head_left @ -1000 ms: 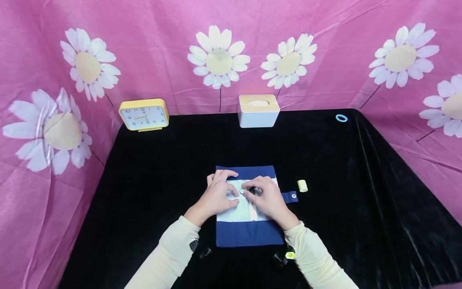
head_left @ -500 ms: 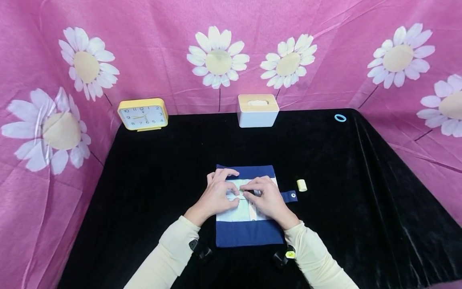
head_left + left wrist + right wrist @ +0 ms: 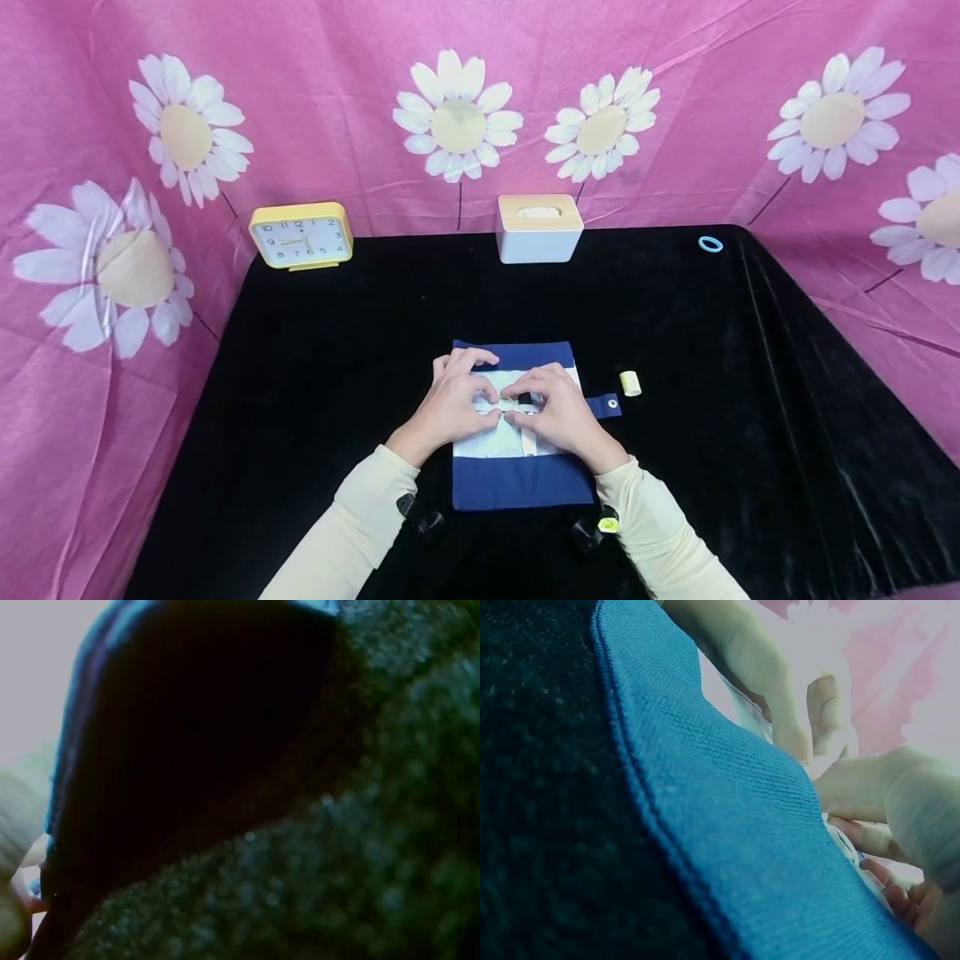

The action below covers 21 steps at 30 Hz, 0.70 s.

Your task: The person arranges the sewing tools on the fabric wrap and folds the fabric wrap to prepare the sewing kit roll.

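Observation:
A navy jewelry roll [image 3: 517,485] with a white lining lies unrolled in front of the person. A narrow white band [image 3: 487,408] crosses its middle. My left hand [image 3: 447,410] rests on the lining, its index finger and thumb on either side of the band and apart. From the right, my right hand [image 3: 557,408] holds a small ring [image 3: 507,403] at the band between index finger and thumb; fingers partly hide it. In the right wrist view both hands' fingertips meet beyond the blue cloth edge [image 3: 727,802]. The left wrist view is mostly dark and blurred.
A snap tab [image 3: 604,406] sticks out from the roll's right side, with a small pale yellow cylinder [image 3: 630,383] beyond it. Farther back stand a yellow clock [image 3: 302,237] and a tissue box [image 3: 540,230]. A blue hoop [image 3: 710,244] lies at the back right.
The ring, upright and round in the right fingers a second ago, has gone down onto the white band. The right thumb has shifted slightly downward. The left hand keeps its place.

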{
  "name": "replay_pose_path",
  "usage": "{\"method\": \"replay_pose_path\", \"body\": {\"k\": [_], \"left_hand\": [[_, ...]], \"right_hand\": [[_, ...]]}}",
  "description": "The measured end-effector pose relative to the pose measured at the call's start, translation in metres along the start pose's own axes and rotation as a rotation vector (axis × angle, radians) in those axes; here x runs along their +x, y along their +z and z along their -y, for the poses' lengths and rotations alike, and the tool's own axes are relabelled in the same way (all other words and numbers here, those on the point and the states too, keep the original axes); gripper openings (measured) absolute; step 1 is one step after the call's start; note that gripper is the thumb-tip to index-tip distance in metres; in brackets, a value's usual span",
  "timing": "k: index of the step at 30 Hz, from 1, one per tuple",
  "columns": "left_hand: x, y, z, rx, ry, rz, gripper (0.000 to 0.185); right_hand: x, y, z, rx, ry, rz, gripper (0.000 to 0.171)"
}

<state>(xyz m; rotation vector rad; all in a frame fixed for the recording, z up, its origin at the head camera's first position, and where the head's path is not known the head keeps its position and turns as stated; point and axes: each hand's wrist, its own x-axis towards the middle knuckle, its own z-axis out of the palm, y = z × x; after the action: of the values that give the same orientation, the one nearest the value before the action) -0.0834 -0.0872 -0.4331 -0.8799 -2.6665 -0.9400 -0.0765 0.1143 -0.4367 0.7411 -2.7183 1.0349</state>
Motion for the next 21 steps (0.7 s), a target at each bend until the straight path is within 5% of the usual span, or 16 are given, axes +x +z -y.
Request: {"method": "replay_pose_path", "body": {"k": [21], "left_hand": [[0.0006, -0.0022, 0.0001, 0.018, -0.048, 0.081, 0.009]], "right_hand": [[-0.0002, 0.0002, -0.0013, 0.048, -0.037, -0.015, 0.021]]}}
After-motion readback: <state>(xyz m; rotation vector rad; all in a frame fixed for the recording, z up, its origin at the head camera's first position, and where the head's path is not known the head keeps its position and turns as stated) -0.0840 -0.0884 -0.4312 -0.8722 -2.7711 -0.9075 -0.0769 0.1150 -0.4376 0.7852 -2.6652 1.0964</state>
